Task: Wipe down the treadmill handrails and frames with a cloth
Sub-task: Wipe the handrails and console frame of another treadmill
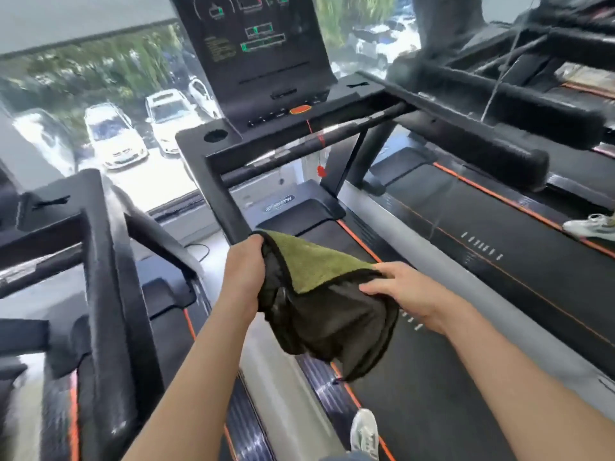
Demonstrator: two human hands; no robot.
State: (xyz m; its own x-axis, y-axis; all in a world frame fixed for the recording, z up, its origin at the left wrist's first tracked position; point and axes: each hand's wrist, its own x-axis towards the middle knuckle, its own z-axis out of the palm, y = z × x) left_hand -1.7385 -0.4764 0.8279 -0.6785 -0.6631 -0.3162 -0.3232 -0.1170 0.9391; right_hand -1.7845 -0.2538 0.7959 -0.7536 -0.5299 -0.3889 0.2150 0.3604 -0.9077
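- The person stands on the treadmill belt (432, 377) with the cloth (319, 294) stretched between both hands. It is green on one face and dark on the other, and its lower end hangs loose over the belt.
- The left hand (244, 261) has its fingers curled tight round a bunched corner of the cloth, right at the near tip of the left handrail (223, 194). I cannot tell whether the grip also closes round the rail itself.
- The right hand (409, 294) pinches the opposite edge, with its fingers laid over the dark side, and holds it out over the belt.
- To my eye this is the start of a pass on that rail: the cloth is being spread or folded, and wiping is not plainly under way.
- The next move probably calls for wrapping the cloth round the rail and sliding it up toward the corner by the cup hole (215, 135).
- The way up the rail looks open, though the rail meets the crossbar (316, 141) at the top, and a red safety cord (320, 154) hanging there could snag.
- The neighbouring treadmill's frame (100, 244) stands near on the left, leaving a narrow gap for an elbow.
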